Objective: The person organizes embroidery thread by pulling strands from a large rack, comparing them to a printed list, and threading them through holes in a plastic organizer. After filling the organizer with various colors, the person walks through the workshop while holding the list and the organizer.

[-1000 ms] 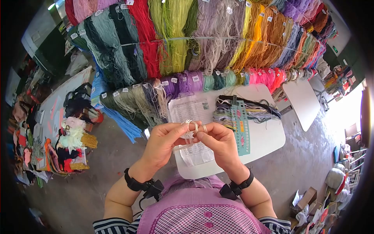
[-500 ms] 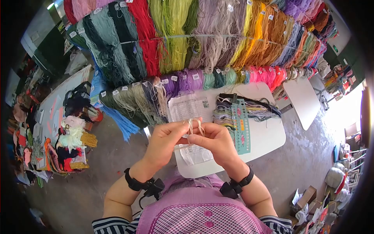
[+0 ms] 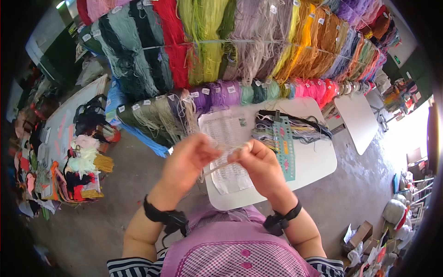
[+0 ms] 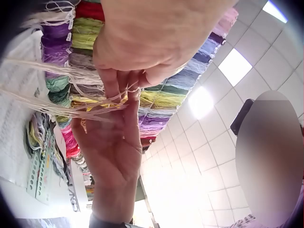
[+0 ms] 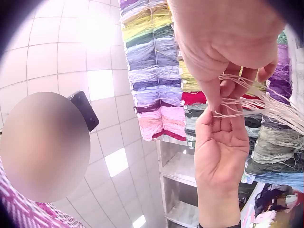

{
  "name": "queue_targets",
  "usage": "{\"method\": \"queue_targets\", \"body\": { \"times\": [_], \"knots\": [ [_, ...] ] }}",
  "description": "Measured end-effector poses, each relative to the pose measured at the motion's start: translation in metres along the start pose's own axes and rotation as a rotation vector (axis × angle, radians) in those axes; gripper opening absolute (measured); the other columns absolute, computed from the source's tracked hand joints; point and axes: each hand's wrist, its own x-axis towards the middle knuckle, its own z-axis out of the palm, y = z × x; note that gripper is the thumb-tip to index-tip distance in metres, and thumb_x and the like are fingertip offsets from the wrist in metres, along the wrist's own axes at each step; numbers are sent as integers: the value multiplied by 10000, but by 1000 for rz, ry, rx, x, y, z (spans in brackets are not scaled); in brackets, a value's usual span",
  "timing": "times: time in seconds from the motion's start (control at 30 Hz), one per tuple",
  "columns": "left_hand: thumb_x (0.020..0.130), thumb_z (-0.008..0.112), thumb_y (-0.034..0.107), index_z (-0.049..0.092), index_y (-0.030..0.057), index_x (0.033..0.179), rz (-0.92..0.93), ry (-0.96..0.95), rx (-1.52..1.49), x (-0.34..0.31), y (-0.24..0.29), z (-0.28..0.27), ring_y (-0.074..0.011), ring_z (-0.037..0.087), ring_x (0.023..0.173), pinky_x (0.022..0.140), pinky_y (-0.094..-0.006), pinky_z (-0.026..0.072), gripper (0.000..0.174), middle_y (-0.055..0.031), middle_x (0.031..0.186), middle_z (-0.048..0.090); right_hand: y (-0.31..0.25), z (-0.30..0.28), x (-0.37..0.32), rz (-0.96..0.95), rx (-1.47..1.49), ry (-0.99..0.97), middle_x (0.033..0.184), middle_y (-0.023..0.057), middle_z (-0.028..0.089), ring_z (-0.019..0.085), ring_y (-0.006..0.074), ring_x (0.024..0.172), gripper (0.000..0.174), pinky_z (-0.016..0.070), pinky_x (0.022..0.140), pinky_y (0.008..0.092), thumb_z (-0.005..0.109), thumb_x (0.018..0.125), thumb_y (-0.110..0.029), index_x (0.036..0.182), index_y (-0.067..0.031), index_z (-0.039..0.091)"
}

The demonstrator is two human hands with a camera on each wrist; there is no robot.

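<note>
A bundle of thin cream threads [image 4: 57,109] is stretched between my two hands, its tail hanging toward the lower left. My right hand [image 3: 262,164] pinches the bundle between thumb and fingertips. Close beside it, my left hand [image 3: 184,161] is blurred in the head view, palm turned inward. In the left wrist view the left fingertips [image 4: 135,92] are right at a small loop of the strands; I cannot tell whether they grip it. The right wrist view shows cream threads [image 5: 280,111] fanning out to the right from between the hands.
A white table [image 3: 318,157] below carries a printed sheet [image 3: 226,129], a green punched card [image 3: 287,157] and bundles of coloured thread [image 3: 309,131]. Labelled skeins [image 3: 258,46] hang on a rack in front. Another table [image 3: 64,124] on the left holds coloured yarn.
Both hands were together around a small loop of cream thread. My left hand has since moved left and slightly apart from the right, which still pinches the threads.
</note>
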Motion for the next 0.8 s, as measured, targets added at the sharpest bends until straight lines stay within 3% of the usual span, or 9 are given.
{"method": "queue_targets", "body": {
  "times": [0.1, 0.23, 0.37, 0.43, 0.47, 0.5, 0.57, 0.67, 0.8],
  "knots": [
    [986, 452, 128, 548, 49, 885, 11, 182, -668, -3, 30, -93, -89, 403, 538, 704, -292, 428, 160, 37, 596, 354, -48, -65, -23, 81, 228, -142, 748, -50, 519, 484, 72, 678, 139, 399, 585, 234, 605, 948, -254, 924, -119, 582],
    [967, 470, 152, 558, 89, 832, 177, 665, -500, -68, 79, -281, -96, 341, 462, 615, -285, 369, 173, 35, 546, 352, -135, -172, -79, 51, -1013, 698, 632, -101, 422, 371, 22, 538, 186, 276, 464, 217, 623, 920, -281, 814, -128, 608],
    [952, 506, 128, 538, 99, 843, 290, 554, -332, -149, 126, -444, -89, 335, 462, 651, -259, 439, 117, 47, 552, 349, -218, -291, -162, -61, -1188, 1152, 603, -107, 417, 312, 16, 502, 141, 215, 433, 222, 688, 879, -266, 889, -129, 722],
    [995, 470, 156, 536, 98, 877, 507, 937, -37, -160, 140, -458, -100, 350, 493, 574, -267, 417, 147, 24, 618, 401, -243, -311, -196, -338, -1116, 1311, 631, -93, 451, 346, 21, 577, 161, 261, 518, 205, 678, 886, -240, 842, -90, 715],
    [990, 488, 145, 567, 89, 1011, 630, 1120, 20, -130, 124, -374, -72, 374, 491, 492, -239, 401, 99, 54, 701, 469, -253, -327, -213, -540, -1157, 1190, 693, -69, 502, 384, 34, 624, 152, 289, 583, 204, 652, 898, -217, 839, -80, 684],
    [991, 501, 168, 572, 85, 1034, 487, 944, 90, -114, 117, -332, -53, 382, 504, 457, -207, 364, 118, 55, 735, 483, -239, -282, -189, -804, -885, 1206, 760, -39, 538, 410, 57, 648, 130, 329, 630, 216, 622, 909, -185, 835, -78, 635],
    [989, 534, 216, 582, 87, 1037, 237, 571, 125, -74, 90, -258, -9, 375, 515, 375, -153, 241, 146, 60, 741, 494, -225, -277, -182, -788, -718, 988, 794, -25, 560, 457, 79, 673, 124, 379, 671, 219, 609, 924, -191, 883, -75, 626],
    [962, 586, 208, 582, 117, 937, -64, 425, 233, -12, 17, -128, 1, 299, 484, 399, -169, 184, 94, 60, 688, 461, -142, -234, -129, -513, -1134, 1041, 788, -30, 562, 526, 102, 743, 114, 431, 690, 234, 580, 949, -141, 950, -50, 648],
    [964, 575, 223, 616, 66, 928, -416, 114, 432, 34, -62, 2, -11, 314, 476, 409, -182, 208, 167, 30, 691, 506, -21, -194, -79, -454, -1192, 554, 939, 79, 654, 622, 150, 792, 98, 490, 720, 295, 589, 903, -3, 978, -56, 623]
  ]
}}
